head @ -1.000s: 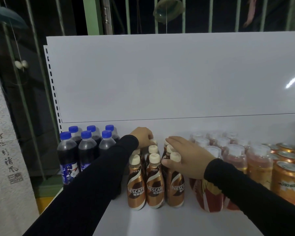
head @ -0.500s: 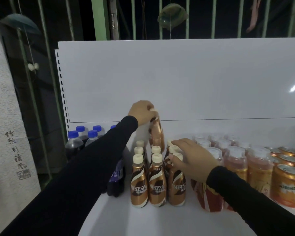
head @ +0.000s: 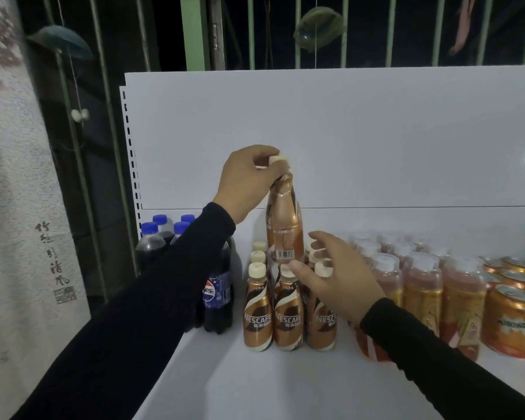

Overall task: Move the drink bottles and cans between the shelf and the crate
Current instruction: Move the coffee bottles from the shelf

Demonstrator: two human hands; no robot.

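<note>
Head view: the left hand [head: 246, 180] grips one coffee bottle [head: 284, 219] by its cap, lifted above the shelf [head: 255, 383]; the right hand [head: 337, 277] hovers open-fingered over three front coffee bottles [head: 288, 313].

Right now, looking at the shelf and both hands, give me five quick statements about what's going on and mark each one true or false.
1. The left hand holds a coffee bottle by its cap end, lifted above the others. True.
2. The right hand grips an orange can. False: it is spread, fingers over the caps of the standing coffee bottles; the orange cans sit untouched at far right.
3. The lifted bottle shows a barcode to the camera. True.
4. The cola bottles have white caps. False: their caps are blue.
5. The cola bottles stand left of the coffee bottles on the shelf. True.
</note>
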